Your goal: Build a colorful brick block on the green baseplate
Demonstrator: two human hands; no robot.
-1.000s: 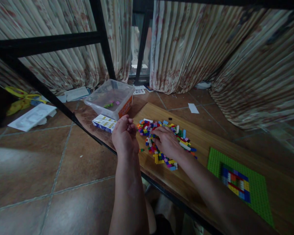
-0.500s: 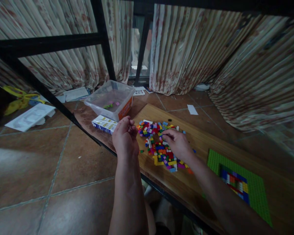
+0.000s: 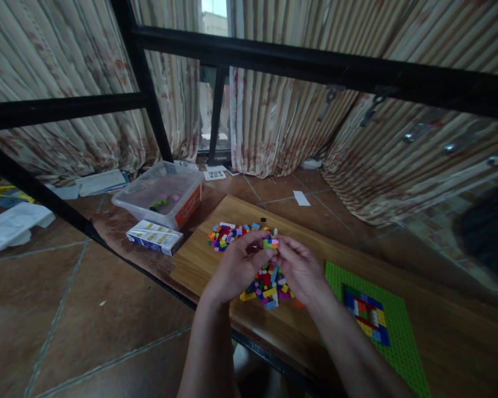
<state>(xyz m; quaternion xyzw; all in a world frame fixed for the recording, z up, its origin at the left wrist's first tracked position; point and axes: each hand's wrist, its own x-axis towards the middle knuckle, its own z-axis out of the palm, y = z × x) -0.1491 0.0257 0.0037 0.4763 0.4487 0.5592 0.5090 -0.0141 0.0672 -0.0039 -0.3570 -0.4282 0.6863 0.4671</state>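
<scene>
Above a pile of loose toy bricks (image 3: 269, 287), my two hands come together around a few small toy bricks (image 3: 269, 243) in green, pink and orange. My left hand (image 3: 240, 265) is closed on them from the left, thumb and fingertips pinching. From the other side, the fingertips of my right hand (image 3: 301, 268) press on the same bricks. Whether the bricks are joined to each other I cannot tell. Part of the pile is hidden behind my hands. To the right lies a green baseplate (image 3: 402, 331) bearing a multicoloured rectangle of bricks (image 3: 367, 315).
A wooden board (image 3: 203, 265) carries the pile and the baseplate. At its left stand a clear plastic tub (image 3: 157, 190) with a few bricks inside and a blue-and-white box (image 3: 155, 236). Black metal bars (image 3: 274, 55) cross in front of the curtains (image 3: 282, 121).
My right hand has moved from the pile to meet my left. Both now hold the small bricks between them, where the hands were apart before. The camera view has shifted.
</scene>
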